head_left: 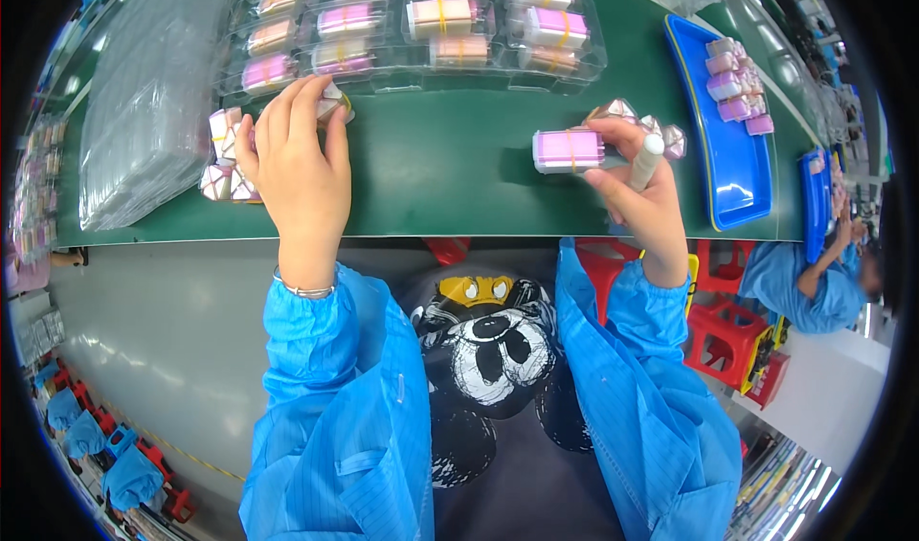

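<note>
My left hand (302,168) reaches over the near left of the green table, its fingers curved round a small white-and-brown banded bundle (334,103) between thumb and fingertips; the fingers partly hide it. Beside that hand stand several similar bundles (228,181) with folded ends facing up. In my right hand (646,191), thumb and fingers pinch a pink-and-white bundle (567,148) with a yellow band, held sideways. A white pen (647,158) rests in the same hand, sticking up past the fingers. Just behind it, more banded bundles (661,134) stand on the table.
Clear plastic trays (383,77) with rows of banded bundles stand at the back. A stack of clear trays (148,129) is at left. On the right, a blue tray (737,196) carries several pink bundles. Red stools (718,340) and a co-worker in blue (804,287) are at right.
</note>
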{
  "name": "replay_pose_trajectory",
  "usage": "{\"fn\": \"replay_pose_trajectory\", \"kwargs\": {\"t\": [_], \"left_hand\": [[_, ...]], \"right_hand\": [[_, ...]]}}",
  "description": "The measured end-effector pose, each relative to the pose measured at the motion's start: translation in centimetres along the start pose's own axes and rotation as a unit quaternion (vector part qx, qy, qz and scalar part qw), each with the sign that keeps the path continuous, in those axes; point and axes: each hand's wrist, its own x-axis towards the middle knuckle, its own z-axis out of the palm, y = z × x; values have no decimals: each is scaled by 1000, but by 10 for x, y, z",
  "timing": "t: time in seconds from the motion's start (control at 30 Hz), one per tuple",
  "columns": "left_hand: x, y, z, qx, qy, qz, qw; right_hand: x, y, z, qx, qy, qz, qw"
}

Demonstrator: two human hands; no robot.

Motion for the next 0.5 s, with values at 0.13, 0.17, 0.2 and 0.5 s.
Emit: {"fn": "replay_pose_trajectory", "kwargs": {"t": [0.13, 0.17, 0.2, 0.5], "left_hand": [[1, 0, -1, -3, 7, 0, 1000], [1, 1, 0, -4, 20, 6, 1000], [1, 3, 0, -4, 33, 13, 999], [-6, 64, 11, -385, -119, 168, 900]], "right_hand": [[2, -7, 0, -96, -40, 6, 995], [4, -7, -1, -132, -55, -19, 990], [9, -2, -1, -179, -77, -81, 977], [9, -9, 14, -130, -23, -93, 987]]}}
